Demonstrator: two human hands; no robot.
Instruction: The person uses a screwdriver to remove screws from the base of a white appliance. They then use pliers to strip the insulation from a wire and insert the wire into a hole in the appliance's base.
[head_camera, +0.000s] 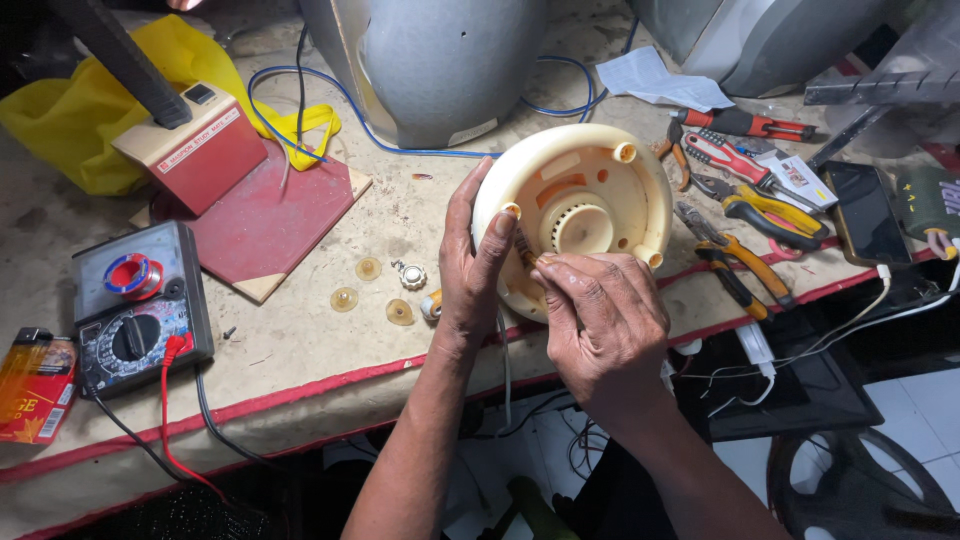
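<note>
A round cream plastic housing (590, 175) with an orange insert and a toothed hub in its middle is held tilted above the workbench. My left hand (470, 270) grips its left rim, thumb over the edge. My right hand (600, 320) covers the lower rim, its fingertips pinched inside the housing on something small that I cannot make out. A thin white wire hangs below the housing between my hands.
A multimeter (135, 305) with a red lead lies at the left, beside a red soldering stand (210, 150). Small amber discs (370, 268) and a white knob (412, 275) lie on the bench. Pliers and screwdrivers (750, 200) and a phone (865, 210) lie at the right.
</note>
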